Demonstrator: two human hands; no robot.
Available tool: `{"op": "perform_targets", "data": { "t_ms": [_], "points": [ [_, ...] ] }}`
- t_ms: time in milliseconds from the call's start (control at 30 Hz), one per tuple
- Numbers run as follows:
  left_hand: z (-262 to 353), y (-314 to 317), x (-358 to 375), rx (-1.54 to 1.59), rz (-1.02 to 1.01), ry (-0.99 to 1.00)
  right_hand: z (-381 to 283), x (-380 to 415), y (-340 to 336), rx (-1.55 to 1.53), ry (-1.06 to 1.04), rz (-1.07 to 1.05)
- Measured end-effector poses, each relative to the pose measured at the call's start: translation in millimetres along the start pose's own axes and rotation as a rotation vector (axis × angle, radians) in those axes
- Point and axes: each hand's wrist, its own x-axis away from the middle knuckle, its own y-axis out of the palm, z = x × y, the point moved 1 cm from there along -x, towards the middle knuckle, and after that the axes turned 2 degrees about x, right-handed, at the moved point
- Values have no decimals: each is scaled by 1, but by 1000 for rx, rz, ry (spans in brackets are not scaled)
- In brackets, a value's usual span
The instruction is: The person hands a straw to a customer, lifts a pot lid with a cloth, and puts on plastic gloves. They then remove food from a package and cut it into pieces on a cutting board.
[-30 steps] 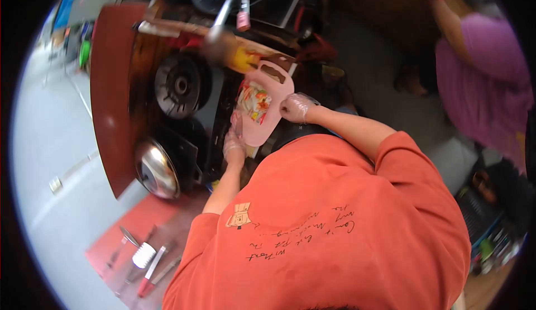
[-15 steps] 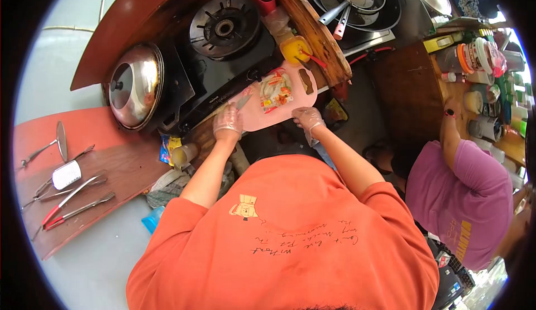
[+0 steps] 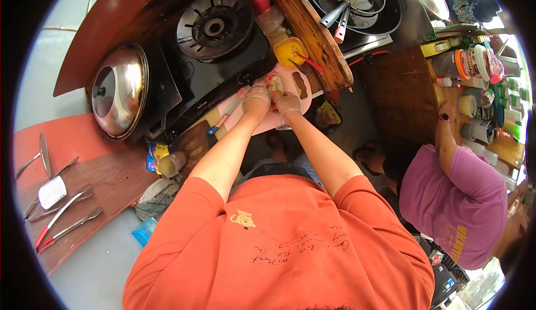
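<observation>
My left hand (image 3: 257,99) and my right hand (image 3: 288,104), both in clear plastic gloves, are close together over the pink cutting board (image 3: 267,122). Between them is a printed plastic food packet (image 3: 273,82), with red, green and white showing. The fingers of both hands are closed on its near part and hide much of it. To the left of my left hand lies a knife (image 3: 230,108), its blade on the board and its blue speckled handle sticking out past the board's edge.
Behind the board stands a black gas stove (image 3: 215,28). A yellow tub (image 3: 290,52) with a red-handled utensil is at the board's far side. On the left are a domed lid (image 3: 120,92) and several utensils on a shelf (image 3: 128,170). A co-worker in a purple shirt (image 3: 452,204) stands at right.
My left hand has let go of the knife, which now lies on the board. Both hands have moved inward and taken hold of the packet.
</observation>
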Motion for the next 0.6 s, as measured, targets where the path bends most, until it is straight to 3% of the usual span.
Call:
{"op": "perform_targets", "data": {
  "t_ms": [33,100,133,167,200,233,300,367,467,533,567,600],
  "points": [
    [-3,6,-2,-40,-42,8,7,-3,-2,-3,6,4],
    [2,3,-2,-74,-88,10,18,-8,-9,80,-323,-153],
    [9,-9,-3,-108,-125,7,16,-3,-13,80,-321,-147],
    [17,-25,-5,-105,-126,11,12,7,-18,-194,-176,-162],
    [25,-43,-7,75,-187,-107,8,16,-22,-465,-30,-176],
    [29,-51,-7,254,-248,-226,6,23,-28,-464,-29,-174],
    [23,-41,-8,293,-231,-198,3,35,-38,-677,80,-225],
    [10,-18,-13,330,-210,-171,8,29,-39,-700,86,-236],
    [-1,4,-27,164,-191,-139,13,16,-36,-722,109,-244],
    [13,-12,-33,-610,-605,224,19,8,-31,-722,125,-238],
    [18,-26,-36,-608,-605,224,24,5,-26,-772,104,-267],
    [25,-45,-39,-605,-744,319,21,6,-24,-822,83,-297]
  ]
}}
